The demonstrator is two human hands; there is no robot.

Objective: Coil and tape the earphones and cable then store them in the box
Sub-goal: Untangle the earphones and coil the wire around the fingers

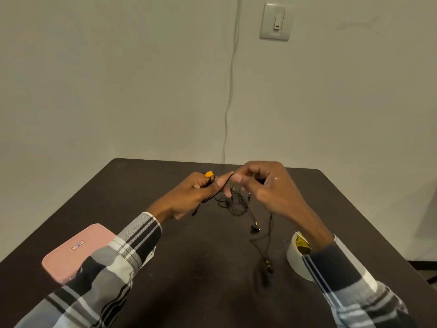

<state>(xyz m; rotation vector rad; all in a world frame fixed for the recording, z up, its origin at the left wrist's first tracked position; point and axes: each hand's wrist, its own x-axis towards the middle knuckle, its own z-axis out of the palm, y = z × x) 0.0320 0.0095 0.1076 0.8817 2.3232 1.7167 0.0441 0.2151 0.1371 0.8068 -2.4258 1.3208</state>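
My left hand (pixel 194 195) grips a black cable (pixel 224 183) whose orange plug (pixel 209 174) sticks out above its fingers. My right hand (pixel 267 185) pinches the same cable a short way to the right, both hands raised above the dark table (pixel 165 268). Black earphones (pixel 236 205) lie in a loose tangle on the table under the hands, one earbud (pixel 255 228) toward me. More black wire (pixel 266 256) trails down to the front. A pink box (pixel 78 250), lid shut, lies at the left, partly under my left sleeve.
A roll of white tape (pixel 295 256) stands at the right, partly hidden by my right sleeve. A white wire (pixel 230 91) runs down the wall behind the table, beside a wall switch (pixel 275 21).
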